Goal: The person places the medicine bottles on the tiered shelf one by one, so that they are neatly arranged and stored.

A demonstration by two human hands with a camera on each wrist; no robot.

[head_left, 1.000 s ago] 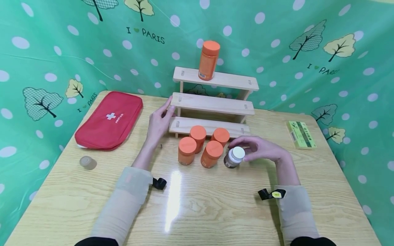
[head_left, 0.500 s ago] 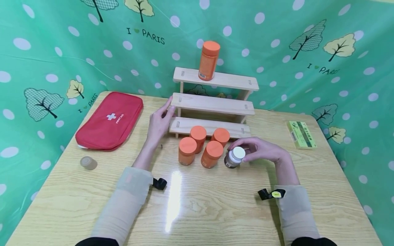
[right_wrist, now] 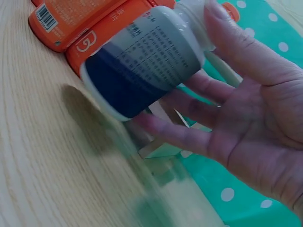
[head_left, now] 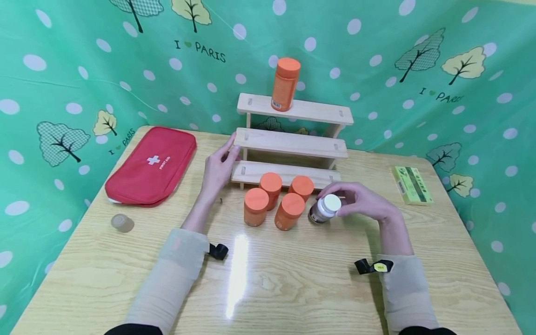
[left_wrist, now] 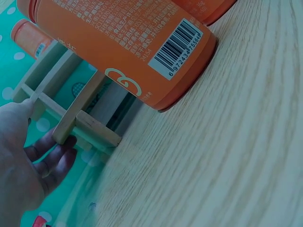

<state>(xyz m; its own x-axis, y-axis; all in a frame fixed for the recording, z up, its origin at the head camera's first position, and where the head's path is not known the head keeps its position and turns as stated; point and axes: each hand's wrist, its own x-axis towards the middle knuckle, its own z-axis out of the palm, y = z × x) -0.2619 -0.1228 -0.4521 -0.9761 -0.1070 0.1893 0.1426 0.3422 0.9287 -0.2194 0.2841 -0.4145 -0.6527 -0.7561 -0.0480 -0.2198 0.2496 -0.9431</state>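
A white and dark blue pill bottle (right_wrist: 142, 61) with a white cap tilts in my right hand (head_left: 365, 201), gripped between thumb and fingers. In the right wrist view its base looks lifted off the table, with a shadow beneath. My left hand (head_left: 217, 170) holds the left end of the three-tier wooden rack (head_left: 291, 142); the left wrist view has the thumb above and fingers curled at a shelf end. Several orange bottles (head_left: 290, 210) stand grouped before the rack, left of the pill bottle. Another orange bottle (head_left: 286, 84) is upright on the top shelf.
To the left lie a red first-aid pouch (head_left: 152, 165) and a small translucent cup-like item (head_left: 122, 223). A green and yellow box (head_left: 412, 185) rests at the table's right. A green patterned cloth (head_left: 167, 83) hangs behind.
The pill bottle, upright before, now leans right and is slightly higher in my right hand. My left hand stays on the rack.
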